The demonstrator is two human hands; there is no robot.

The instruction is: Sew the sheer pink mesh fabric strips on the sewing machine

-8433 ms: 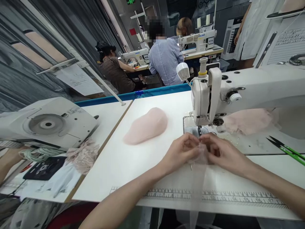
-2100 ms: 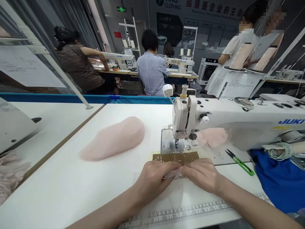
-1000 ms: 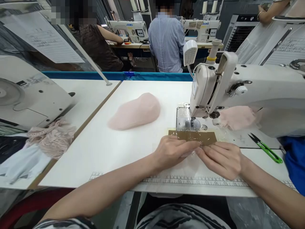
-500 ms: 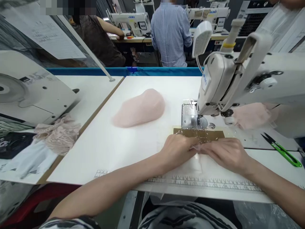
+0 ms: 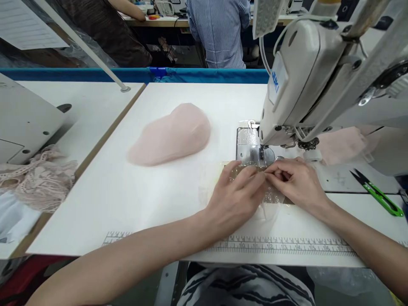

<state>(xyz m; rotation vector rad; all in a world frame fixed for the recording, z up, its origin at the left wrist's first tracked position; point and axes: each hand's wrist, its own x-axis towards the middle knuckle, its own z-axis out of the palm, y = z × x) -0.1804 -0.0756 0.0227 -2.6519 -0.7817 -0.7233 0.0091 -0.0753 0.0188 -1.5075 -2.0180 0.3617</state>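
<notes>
My left hand (image 5: 240, 195) lies with fingers spread over a thin see-through fabric (image 5: 269, 212), just in front of the sewing machine's needle plate (image 5: 247, 153). Thumb and forefinger of my right hand (image 5: 298, 180) pinch the edge of that fabric, close to the left fingertips. Beneath the hands is a brown patch (image 5: 288, 201) covered with shiny clear film. The presser foot (image 5: 262, 153) of the white sewing machine (image 5: 293, 85) stands just behind the fingers. What lies under the left palm is hidden.
A pink sheer cut piece (image 5: 174, 136) rests left on the white table. Green thread snips (image 5: 379, 195) lie at the right, near more pink fabric (image 5: 342, 144). A printed ruler (image 5: 280, 246) runs along the front edge. Lace trim (image 5: 47, 178) is heaped at far left. Two people sit beyond.
Both hands have moved up toward the needle. My left hand has opened from a closed grip and spread its fingers; my right still pinches. The view has tilted down and shifted right.
</notes>
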